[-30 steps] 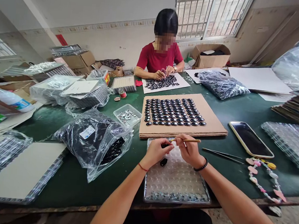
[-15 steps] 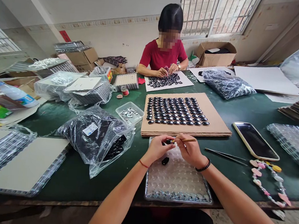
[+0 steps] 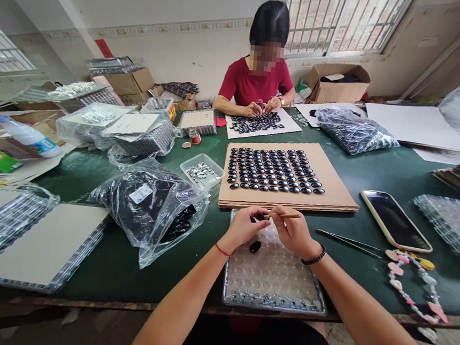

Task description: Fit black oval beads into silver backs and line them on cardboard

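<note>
Clock directions are taken from the space between the hands, with twelve pointing away from the wearer. At six, a clear tray is laid at the table edge, with a row of metal-looking parts along its near side. At seven, a loose black piece is rested upon it.

Above the far part of this tray, a second black piece is pinched by the left hand, its fingertips almost closed together. A thin stick is gripped by the right hand in the manner of a pen, its tip pointed to that piece. Whether they are touching cannot be told.

By judgement, the small work of the stick upon the held piece is in hand; for the next move, a firm left pinch and a fine, steady tip are called for.

At three, the tweezers are left lying, with the phone farther out. At nine, a plastic bag of black pieces is placed. At twelve, many black pieces are ranged in rows on cardboard; beyond, a co-worker is seated.
</note>
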`<state>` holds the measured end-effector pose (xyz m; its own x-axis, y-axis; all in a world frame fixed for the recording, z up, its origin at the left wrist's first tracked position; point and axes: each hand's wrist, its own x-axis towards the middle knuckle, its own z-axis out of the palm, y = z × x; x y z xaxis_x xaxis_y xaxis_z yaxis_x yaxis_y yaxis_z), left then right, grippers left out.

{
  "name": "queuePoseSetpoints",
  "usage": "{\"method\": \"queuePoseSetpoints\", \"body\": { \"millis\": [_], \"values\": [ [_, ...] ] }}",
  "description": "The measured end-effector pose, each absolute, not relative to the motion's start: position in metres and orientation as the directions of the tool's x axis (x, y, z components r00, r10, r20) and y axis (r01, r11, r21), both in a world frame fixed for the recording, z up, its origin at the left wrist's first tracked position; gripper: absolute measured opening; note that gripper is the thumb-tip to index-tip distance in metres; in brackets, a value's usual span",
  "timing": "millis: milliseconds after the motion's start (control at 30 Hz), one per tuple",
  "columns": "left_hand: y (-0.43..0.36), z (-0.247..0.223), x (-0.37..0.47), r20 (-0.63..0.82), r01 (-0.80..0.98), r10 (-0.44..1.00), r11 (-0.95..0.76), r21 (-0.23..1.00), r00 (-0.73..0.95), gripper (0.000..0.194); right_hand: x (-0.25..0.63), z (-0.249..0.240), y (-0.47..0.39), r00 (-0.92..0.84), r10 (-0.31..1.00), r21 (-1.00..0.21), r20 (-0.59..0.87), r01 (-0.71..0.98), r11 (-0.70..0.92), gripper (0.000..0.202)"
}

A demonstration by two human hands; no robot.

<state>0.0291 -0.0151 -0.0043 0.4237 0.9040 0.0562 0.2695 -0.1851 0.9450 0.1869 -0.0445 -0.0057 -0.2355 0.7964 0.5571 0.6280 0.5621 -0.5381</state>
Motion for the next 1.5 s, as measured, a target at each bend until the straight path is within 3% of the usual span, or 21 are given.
{"method": "queuePoseSetpoints", "body": {
  "millis": [133, 200, 300, 367, 433, 567, 767, 933, 1033, 1267, 1500],
  "values": [
    [-0.015, -0.006, 0.030, 0.061, 0.260, 0.926, -0.167, 0.951, 0.374, 0.019, 0.184, -0.005, -0.046, -0.235, 0.825, -0.601, 0.514, 0.588, 0.542, 0.021],
    [-0.016, -0.007, 0.031, 0.055, 0.246, 0.933, -0.150, 0.957, 0.356, 0.017, 0.184, -0.004, -0.044, -0.176, 0.873, -0.729, 0.455, 0.489, 0.478, 0.024],
    [-0.017, -0.006, 0.032, 0.027, 0.251, 0.940, -0.119, 0.961, 0.341, 0.018, 0.187, -0.003, -0.036, -0.075, 0.973, -0.967, 0.217, 0.122, 0.225, 0.032],
    [-0.017, -0.006, 0.032, 0.032, 0.277, 0.940, -0.133, 0.952, 0.340, 0.018, 0.190, -0.002, -0.030, -0.092, 0.993, -0.990, 0.071, -0.130, 0.059, 0.036],
    [-0.017, -0.004, 0.032, 0.049, 0.290, 0.935, -0.158, 0.944, 0.352, 0.019, 0.191, -0.001, -0.026, -0.085, 0.996, -0.975, 0.019, -0.223, -0.001, 0.037],
    [-0.018, -0.001, 0.031, 0.060, 0.237, 0.917, -0.165, 0.957, 0.394, 0.032, 0.188, -0.002, -0.028, 0.000, 1.000, -0.997, 0.004, -0.083, 0.004, 0.029],
    [-0.022, -0.002, 0.033, 0.158, 0.269, 0.919, -0.265, 0.926, 0.361, 0.033, 0.187, 0.000, -0.031, -0.244, 0.963, -0.992, -0.117, -0.014, -0.124, 0.028],
    [-0.024, -0.004, 0.032, 0.401, 0.372, 0.881, -0.471, 0.800, 0.252, 0.022, 0.186, -0.003, -0.028, -0.096, 0.995, -0.999, -0.025, -0.019, -0.027, 0.027],
    [-0.023, -0.004, 0.030, 0.471, 0.409, 0.847, -0.532, 0.742, 0.246, 0.018, 0.184, -0.007, -0.027, -0.047, 0.997, -0.997, 0.057, 0.041, 0.059, 0.027],
    [-0.024, -0.006, 0.029, 0.534, 0.506, 0.818, -0.560, 0.656, 0.214, 0.018, 0.185, -0.011, -0.026, 0.046, 0.993, -0.989, 0.108, 0.110, 0.103, 0.022],
    [-0.025, -0.004, 0.030, 0.475, 0.561, 0.854, -0.504, 0.657, 0.211, 0.024, 0.184, -0.014, -0.026, 0.048, 0.983, -0.969, 0.175, 0.183, 0.164, 0.019]
  ]
}}
